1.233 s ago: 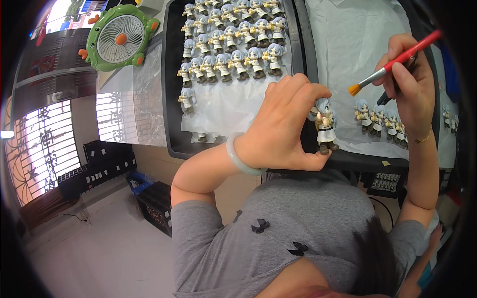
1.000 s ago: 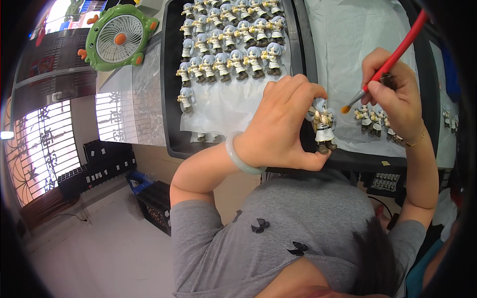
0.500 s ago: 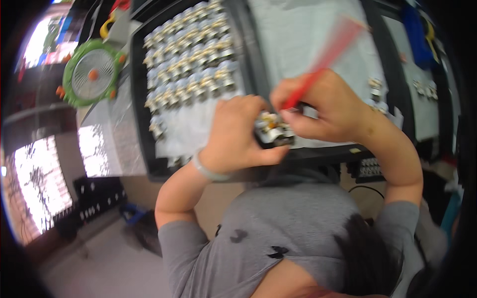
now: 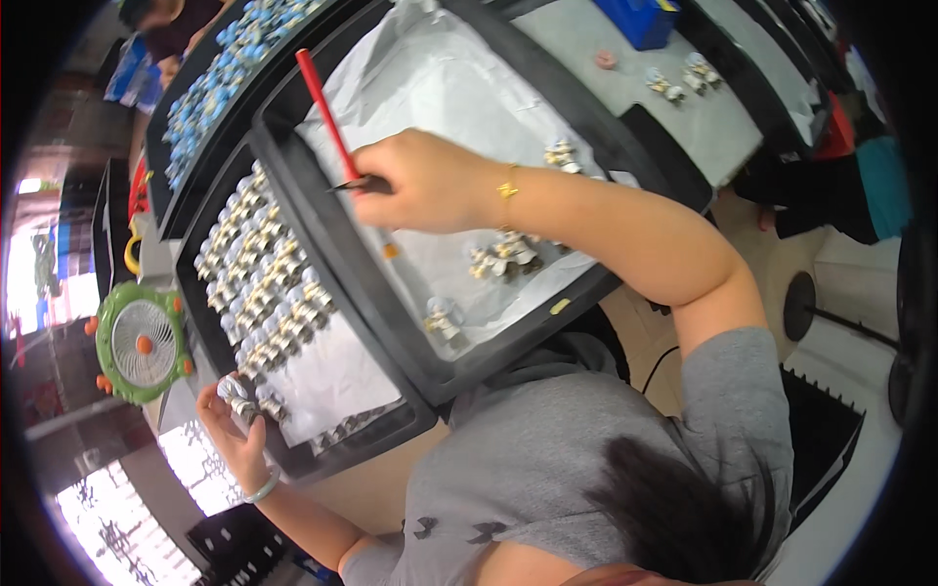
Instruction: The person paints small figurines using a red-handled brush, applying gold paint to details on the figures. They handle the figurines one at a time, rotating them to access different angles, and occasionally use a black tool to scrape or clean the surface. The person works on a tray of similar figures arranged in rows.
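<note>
My left hand (image 4: 233, 441) is at the near left corner of the left black tray (image 4: 418, 415), fingers and thumb around a small figurine (image 4: 235, 398) with a pale blue-white top. Another figurine (image 4: 271, 400) stands close beside it. Rows of similar figurines (image 4: 259, 283) fill the far part of that tray. Over the divider between the trays, my right hand (image 4: 420, 181) is closed on a slim red stick (image 4: 324, 107), brush-like, pointing up and away. A dark pointed piece (image 4: 363, 185) also sticks out of this hand; I cannot tell if it belongs to the stick.
The paper-lined right tray (image 4: 459, 88) holds a few loose figurines (image 4: 503, 256) and a single one (image 4: 445, 317). Behind stands a tray of many blue pieces (image 4: 230, 68). A green fan (image 4: 144, 342) is at left, a blue bin (image 4: 640, 20) far right. Another person (image 4: 181, 29) sits far left.
My left hand has moved left with a figurine, away from the right hand, to the left tray's corner. The right hand has moved left and farther away with the red stick. The view has turned.
</note>
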A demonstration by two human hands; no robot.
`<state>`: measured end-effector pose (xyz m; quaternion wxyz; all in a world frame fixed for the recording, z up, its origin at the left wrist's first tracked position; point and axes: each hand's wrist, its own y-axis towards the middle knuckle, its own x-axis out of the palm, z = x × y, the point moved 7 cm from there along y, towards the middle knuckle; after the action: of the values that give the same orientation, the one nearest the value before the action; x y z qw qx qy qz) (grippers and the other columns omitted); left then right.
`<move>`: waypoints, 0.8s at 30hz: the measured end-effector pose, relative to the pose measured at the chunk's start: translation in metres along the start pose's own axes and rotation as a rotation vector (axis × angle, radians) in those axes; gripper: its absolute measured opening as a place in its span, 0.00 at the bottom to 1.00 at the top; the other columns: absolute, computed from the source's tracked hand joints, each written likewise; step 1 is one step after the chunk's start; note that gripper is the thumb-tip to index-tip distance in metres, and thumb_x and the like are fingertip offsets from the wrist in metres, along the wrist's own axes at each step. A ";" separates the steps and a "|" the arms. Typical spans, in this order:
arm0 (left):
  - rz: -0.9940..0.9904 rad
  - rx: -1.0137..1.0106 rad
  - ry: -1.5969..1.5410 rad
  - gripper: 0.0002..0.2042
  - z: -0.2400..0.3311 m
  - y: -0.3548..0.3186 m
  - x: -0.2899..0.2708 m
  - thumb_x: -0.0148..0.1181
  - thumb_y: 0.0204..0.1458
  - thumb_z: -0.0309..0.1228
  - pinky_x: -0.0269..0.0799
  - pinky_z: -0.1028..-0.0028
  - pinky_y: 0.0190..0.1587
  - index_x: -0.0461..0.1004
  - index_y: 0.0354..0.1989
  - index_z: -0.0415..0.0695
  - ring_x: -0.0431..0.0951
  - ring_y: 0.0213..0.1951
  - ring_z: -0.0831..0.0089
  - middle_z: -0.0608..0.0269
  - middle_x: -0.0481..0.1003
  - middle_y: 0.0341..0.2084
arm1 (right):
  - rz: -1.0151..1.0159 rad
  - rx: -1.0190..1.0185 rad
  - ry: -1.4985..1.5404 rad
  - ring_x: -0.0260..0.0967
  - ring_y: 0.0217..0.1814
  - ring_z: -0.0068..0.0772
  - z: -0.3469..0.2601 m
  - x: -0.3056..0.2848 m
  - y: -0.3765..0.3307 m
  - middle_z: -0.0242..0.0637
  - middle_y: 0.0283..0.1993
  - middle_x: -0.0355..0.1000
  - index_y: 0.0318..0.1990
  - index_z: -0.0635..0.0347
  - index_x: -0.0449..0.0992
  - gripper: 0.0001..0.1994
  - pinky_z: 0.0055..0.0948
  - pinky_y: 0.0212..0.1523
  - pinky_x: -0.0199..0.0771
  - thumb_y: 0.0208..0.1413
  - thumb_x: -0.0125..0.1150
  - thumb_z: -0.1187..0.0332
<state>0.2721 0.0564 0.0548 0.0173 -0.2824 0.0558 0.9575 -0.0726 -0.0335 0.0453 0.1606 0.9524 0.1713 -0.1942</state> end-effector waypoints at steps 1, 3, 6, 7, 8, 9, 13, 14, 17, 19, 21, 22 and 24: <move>0.053 -0.035 0.007 0.33 -0.002 -0.007 -0.007 0.58 0.31 0.29 0.53 0.69 0.53 0.53 0.50 0.39 0.62 0.47 0.66 0.52 0.63 0.44 | -0.049 0.054 -0.037 0.64 0.19 0.30 0.007 0.002 0.000 0.41 0.19 0.66 0.27 0.66 0.69 0.10 0.27 0.24 0.63 0.43 0.50 0.67; 0.128 -0.040 -0.016 0.32 -0.002 -0.016 -0.019 0.58 0.33 0.32 0.54 0.69 0.52 0.54 0.51 0.39 0.63 0.47 0.64 0.51 0.62 0.45 | -0.141 0.120 -0.138 0.64 0.20 0.34 0.024 0.009 -0.001 0.43 0.19 0.66 0.27 0.66 0.69 0.10 0.30 0.25 0.62 0.43 0.50 0.67; 0.140 -0.008 -0.110 0.35 0.011 -0.019 -0.015 0.56 0.36 0.42 0.55 0.70 0.50 0.53 0.54 0.37 0.65 0.46 0.64 0.52 0.66 0.42 | -0.195 0.128 -0.282 0.63 0.21 0.38 0.056 0.019 0.002 0.44 0.21 0.66 0.29 0.66 0.67 0.10 0.31 0.25 0.62 0.44 0.48 0.67; 0.179 -0.004 -0.183 0.37 0.017 -0.021 -0.005 0.57 0.35 0.44 0.56 0.70 0.49 0.53 0.53 0.34 0.65 0.46 0.66 0.55 0.65 0.40 | -0.149 0.161 -0.307 0.62 0.21 0.39 0.062 0.021 0.003 0.45 0.23 0.66 0.32 0.65 0.65 0.10 0.32 0.26 0.62 0.44 0.47 0.68; 0.093 -0.018 -0.245 0.38 0.019 -0.017 0.008 0.57 0.34 0.46 0.57 0.73 0.48 0.54 0.52 0.33 0.65 0.44 0.69 0.57 0.64 0.41 | -0.091 0.208 -0.343 0.62 0.21 0.40 0.067 0.016 0.002 0.46 0.25 0.66 0.35 0.64 0.63 0.10 0.33 0.26 0.62 0.45 0.46 0.68; 0.047 -0.029 -0.282 0.39 0.032 -0.014 0.022 0.58 0.33 0.48 0.57 0.74 0.47 0.54 0.51 0.33 0.64 0.42 0.71 0.60 0.62 0.41 | -0.039 0.182 -0.350 0.64 0.23 0.42 0.067 0.013 0.004 0.47 0.24 0.66 0.36 0.63 0.61 0.11 0.34 0.29 0.63 0.46 0.44 0.67; -0.130 0.151 -0.232 0.35 0.062 0.005 0.077 0.61 0.28 0.40 0.59 0.75 0.41 0.56 0.47 0.40 0.61 0.38 0.72 0.62 0.59 0.34 | 0.001 0.395 -0.122 0.64 0.22 0.30 0.037 0.007 0.000 0.39 0.23 0.62 0.42 0.57 0.58 0.12 0.27 0.27 0.66 0.47 0.41 0.71; -0.135 0.249 -0.148 0.34 0.069 0.009 0.087 0.61 0.28 0.39 0.59 0.74 0.40 0.55 0.46 0.40 0.62 0.37 0.71 0.61 0.60 0.33 | 0.035 0.391 -0.065 0.64 0.22 0.27 0.022 0.009 -0.004 0.36 0.24 0.61 0.42 0.56 0.59 0.12 0.24 0.26 0.66 0.48 0.41 0.73; -0.194 0.317 -0.211 0.29 0.088 0.017 0.121 0.60 0.28 0.37 0.61 0.70 0.40 0.58 0.42 0.39 0.65 0.34 0.65 0.57 0.62 0.32 | -0.041 0.285 0.092 0.65 0.25 0.21 0.012 0.014 -0.005 0.32 0.27 0.62 0.43 0.56 0.62 0.12 0.19 0.25 0.68 0.50 0.39 0.75; -0.303 0.296 -0.171 0.29 0.088 0.018 0.133 0.58 0.27 0.36 0.59 0.74 0.40 0.60 0.43 0.39 0.63 0.35 0.69 0.59 0.62 0.33 | -0.096 0.298 0.275 0.68 0.28 0.21 0.008 0.016 -0.005 0.33 0.30 0.64 0.43 0.58 0.64 0.11 0.17 0.27 0.70 0.52 0.39 0.75; -0.381 0.292 -0.183 0.29 0.083 0.017 0.141 0.56 0.26 0.36 0.58 0.75 0.39 0.61 0.42 0.38 0.63 0.36 0.71 0.61 0.63 0.33 | -0.080 0.439 0.546 0.70 0.33 0.24 0.004 0.022 -0.010 0.35 0.33 0.66 0.42 0.62 0.66 0.11 0.17 0.31 0.72 0.53 0.39 0.75; -0.395 0.302 -0.214 0.28 0.079 0.016 0.144 0.56 0.26 0.37 0.58 0.75 0.38 0.62 0.41 0.39 0.63 0.35 0.71 0.61 0.63 0.33 | -0.126 0.484 0.686 0.70 0.40 0.29 0.003 0.020 -0.011 0.41 0.40 0.67 0.47 0.67 0.64 0.14 0.19 0.36 0.74 0.53 0.41 0.75; -0.391 0.324 -0.244 0.29 0.071 0.011 0.148 0.56 0.26 0.41 0.58 0.74 0.36 0.63 0.40 0.38 0.64 0.33 0.67 0.58 0.63 0.31 | -0.148 0.439 0.839 0.69 0.42 0.31 -0.006 0.025 -0.016 0.43 0.42 0.67 0.49 0.67 0.62 0.16 0.20 0.38 0.73 0.53 0.42 0.74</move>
<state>0.1084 0.0545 0.0350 0.2534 -0.1639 0.1499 0.9415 -0.0552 -0.0104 0.0364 -0.1415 0.9452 0.2437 0.1647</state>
